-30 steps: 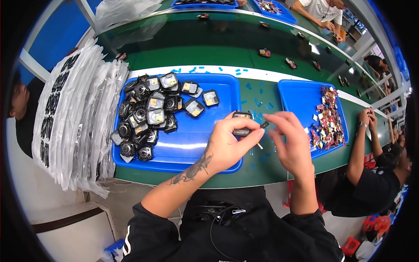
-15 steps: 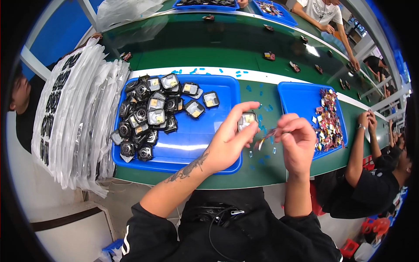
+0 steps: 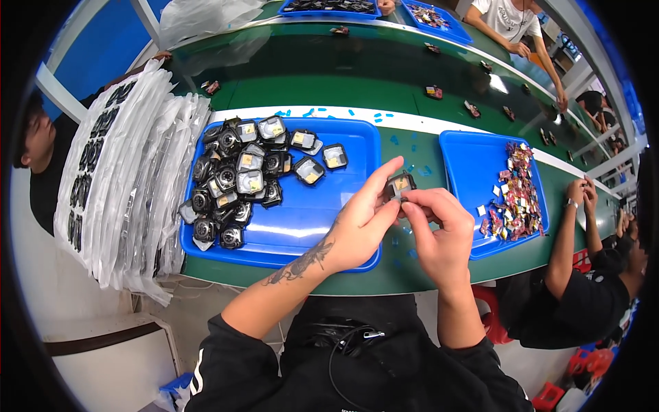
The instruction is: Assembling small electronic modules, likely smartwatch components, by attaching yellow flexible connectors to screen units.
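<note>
A stack of clear plastic-wrapped sheets [image 3: 130, 185] with dark pieces visible inside stands along the left side. Beyond the white strip [image 3: 322, 112], a dark green conveyor belt [image 3: 295, 75] carries small components [image 3: 433, 92], spaced apart. A translucent plastic bag [image 3: 199, 22] lies at the upper left. A rear blue tray [image 3: 329, 15] contains dark items. At the upper right, a co-worker in a white shirt [image 3: 503, 22] faces the belt. A co-worker in black [image 3: 583, 302] occupies the right side. Red stools [image 3: 548, 396] stand at lower right.
</note>
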Demonstrator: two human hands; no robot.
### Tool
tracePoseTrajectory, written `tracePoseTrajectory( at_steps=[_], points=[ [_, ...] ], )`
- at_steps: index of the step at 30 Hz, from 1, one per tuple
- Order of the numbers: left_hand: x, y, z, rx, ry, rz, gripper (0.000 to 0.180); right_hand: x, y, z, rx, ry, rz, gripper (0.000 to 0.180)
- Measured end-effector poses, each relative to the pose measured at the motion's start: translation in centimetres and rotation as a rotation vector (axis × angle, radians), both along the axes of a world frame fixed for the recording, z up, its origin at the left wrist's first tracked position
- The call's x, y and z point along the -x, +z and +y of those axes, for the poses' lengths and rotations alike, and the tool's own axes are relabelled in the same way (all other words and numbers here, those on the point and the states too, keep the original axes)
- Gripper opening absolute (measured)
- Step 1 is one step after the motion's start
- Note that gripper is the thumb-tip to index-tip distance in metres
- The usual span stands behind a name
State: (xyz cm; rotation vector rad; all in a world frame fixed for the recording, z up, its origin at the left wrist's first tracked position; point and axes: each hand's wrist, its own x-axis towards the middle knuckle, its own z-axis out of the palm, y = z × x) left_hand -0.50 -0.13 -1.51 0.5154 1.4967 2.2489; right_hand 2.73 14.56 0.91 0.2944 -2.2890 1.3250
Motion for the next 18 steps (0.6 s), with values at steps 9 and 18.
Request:
tracePoseTrajectory(
  at_steps=[9,18],
  points=[
    [0.0,0.3,0.1,-0.014,0.069,0.084,0.057,-0.6,2.5,1.7,-0.247,-0.085,0.070,0.015],
    [0.0,0.3,-0.1,0.009,0.032,0.114,0.039,-0.2,1.8,1.0,0.003,0.018,-0.149,0.011]
  ],
)
